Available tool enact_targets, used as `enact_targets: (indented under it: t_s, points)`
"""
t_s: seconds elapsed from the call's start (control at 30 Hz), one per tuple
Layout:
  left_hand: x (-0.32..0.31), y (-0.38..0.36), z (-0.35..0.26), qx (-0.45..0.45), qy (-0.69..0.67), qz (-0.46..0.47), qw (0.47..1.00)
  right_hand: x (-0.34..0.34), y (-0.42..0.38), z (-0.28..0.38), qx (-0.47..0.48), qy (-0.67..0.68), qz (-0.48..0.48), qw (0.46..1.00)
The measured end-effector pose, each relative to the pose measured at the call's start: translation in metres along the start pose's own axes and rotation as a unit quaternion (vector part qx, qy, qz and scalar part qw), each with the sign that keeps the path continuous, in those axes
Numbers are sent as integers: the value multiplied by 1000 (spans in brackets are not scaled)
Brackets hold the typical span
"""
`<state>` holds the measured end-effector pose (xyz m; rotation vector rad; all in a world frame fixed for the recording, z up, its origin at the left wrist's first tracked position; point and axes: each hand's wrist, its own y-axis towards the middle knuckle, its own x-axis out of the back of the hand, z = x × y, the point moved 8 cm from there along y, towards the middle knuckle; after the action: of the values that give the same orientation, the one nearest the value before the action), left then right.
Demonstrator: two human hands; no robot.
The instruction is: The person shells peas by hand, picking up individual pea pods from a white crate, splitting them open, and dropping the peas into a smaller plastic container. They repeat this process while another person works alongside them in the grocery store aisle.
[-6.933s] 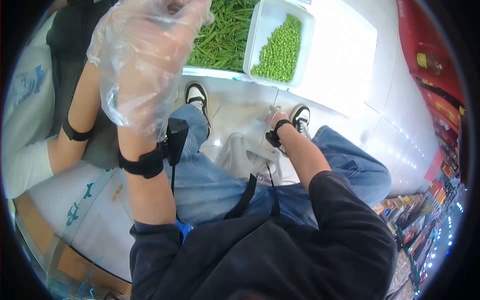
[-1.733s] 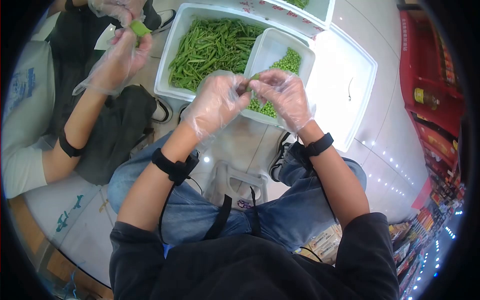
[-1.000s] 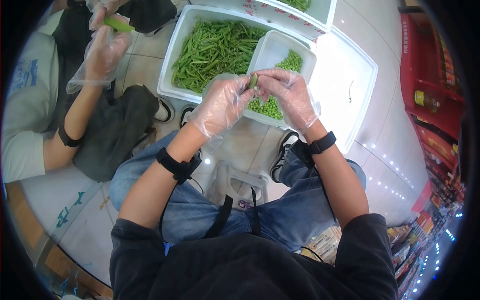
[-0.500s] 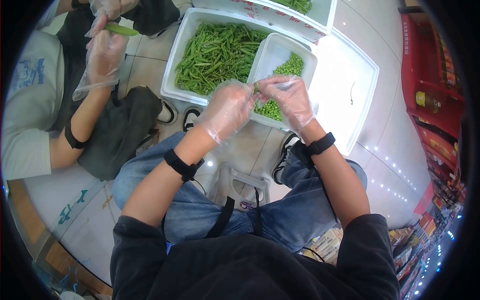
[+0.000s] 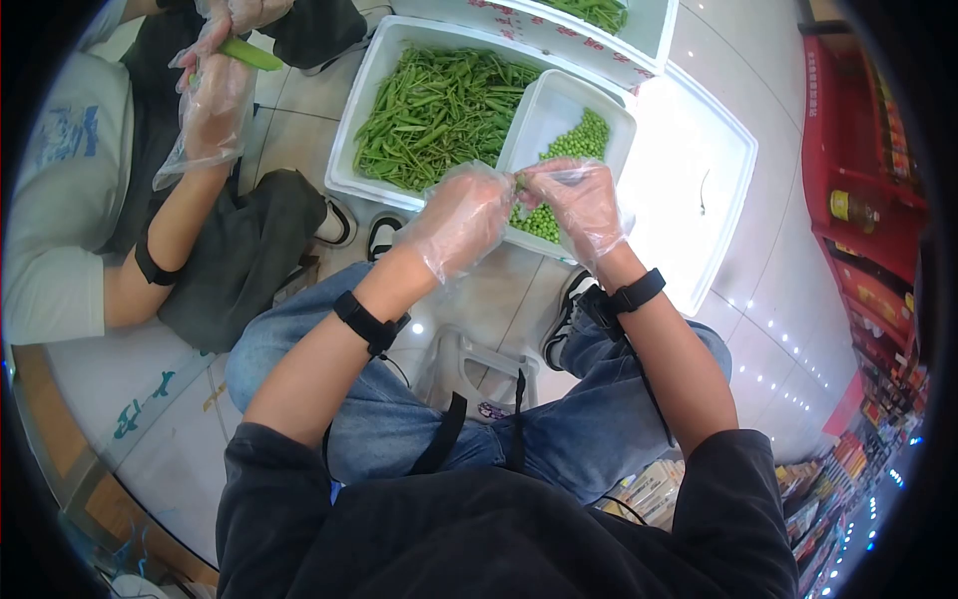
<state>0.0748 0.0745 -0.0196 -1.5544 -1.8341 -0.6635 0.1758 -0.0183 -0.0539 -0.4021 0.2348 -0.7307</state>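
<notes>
My left hand (image 5: 464, 215) and my right hand (image 5: 581, 200), both in clear plastic gloves, meet above the near edge of a white tub (image 5: 533, 120). Their fingertips are pinched together around a small green pea pod (image 5: 519, 183), mostly hidden by the fingers. Loose shelled peas (image 5: 584, 135) lie in the tub beneath and beyond my right hand. The tub rests at the right end of a white foam box (image 5: 344, 150) heaped with green pods (image 5: 434, 115).
On the left, another person's gloved hands (image 5: 215, 110) hold a green pod (image 5: 249, 54). A white foam lid (image 5: 689, 190) with a thin stem on it lies at the right. Behind stands another foam box (image 5: 654, 40) of pods. Red shelves (image 5: 868, 240) line the far right.
My hands stay together at nearly the same spot, with the fingers shifted slightly around the pod. The other person's hands have moved a little.
</notes>
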Motion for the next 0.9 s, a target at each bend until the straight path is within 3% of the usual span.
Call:
enact_targets:
  t_s: [0.27,0.33,0.47,0.67,0.9]
  points:
    - [-3,1,3,14,-4,30,999,2,-2,4,-4,-7,16,1000]
    - [2,3,4,7,-24,6,1000,-1,0,3,-37,80,44,995]
    - [11,6,-2,4,-32,-23,999,-1,0,11,-52,105,65,991]
    - [11,5,-1,-23,1,-40,999,-2,5,4,-12,44,58,997]
    - [5,1,6,17,-28,-47,998,-4,0,-1,29,30,-1,999]
